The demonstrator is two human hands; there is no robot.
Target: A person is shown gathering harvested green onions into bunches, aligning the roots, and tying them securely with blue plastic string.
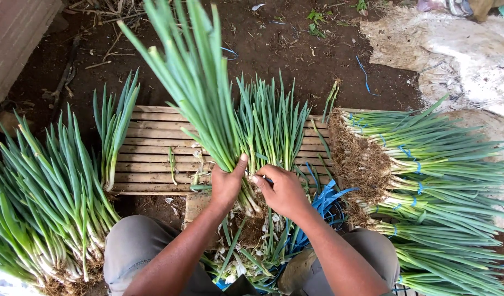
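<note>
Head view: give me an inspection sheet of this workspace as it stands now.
Surface: slatted wooden pallet lying on dark bare soil.
Job's things: bunch of long green spring onions held upright over the pallet; second standing bunch behind the hands.
Clutter: blue plastic ties and leaf trimmings between the knees.
Grippers: left hand gripping the bunch near its base; right hand pressed against the stems beside it.
Cables: nothing seen.
Surroundings: loose untied onion pile on the left; tied bundles stacked with roots showing on the right; pale sacking at the upper right.
</note>
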